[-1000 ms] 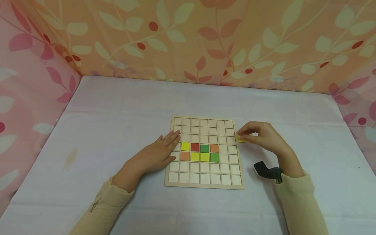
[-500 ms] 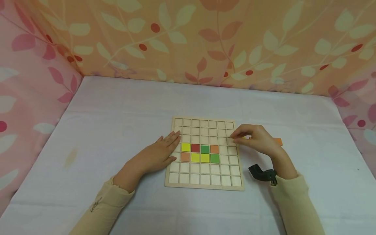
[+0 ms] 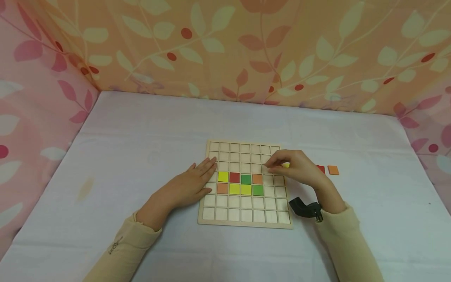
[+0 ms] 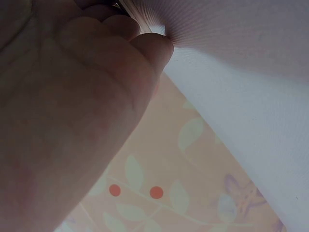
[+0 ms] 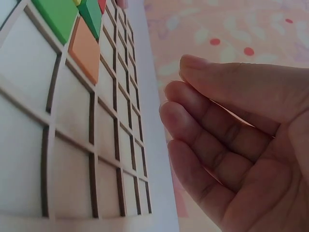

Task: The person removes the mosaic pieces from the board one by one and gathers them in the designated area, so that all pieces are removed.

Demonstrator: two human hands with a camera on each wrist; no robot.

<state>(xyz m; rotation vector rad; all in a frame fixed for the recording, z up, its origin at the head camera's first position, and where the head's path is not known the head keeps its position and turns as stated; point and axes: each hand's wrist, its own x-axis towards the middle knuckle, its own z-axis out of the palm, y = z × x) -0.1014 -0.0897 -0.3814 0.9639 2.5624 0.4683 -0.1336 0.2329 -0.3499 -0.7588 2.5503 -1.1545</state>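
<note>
A square wooden grid board [image 3: 246, 225] lies on the white cloth. Two rows of coloured square tiles fill cells in it: yellow, red, green and orange above orange, yellow, yellow and green. My left hand [image 3: 188, 184] rests flat on the board's left edge, fingers straight; the left wrist view shows its underside close by the board's edge [image 4: 137, 17]. Over the board's right side is my right hand [image 3: 297, 166], fingers bent and thumb near the index finger. In the right wrist view no tile shows at the fingertips [image 5: 174, 113]; I cannot tell whether they pinch one.
Beside the board on the right lie a yellow tile [image 3: 286, 165], a red tile [image 3: 320, 169] and an orange tile [image 3: 333, 170], partly behind the right hand. A black wrist camera mount [image 3: 304, 208] sits at the right wrist. Patterned curtains [image 3: 225, 51] stand around the table.
My right hand has moved left from beside the board to over its right columns, uncovering red and orange tiles on the cloth. The left hand and the tiles on the board stay put.
</note>
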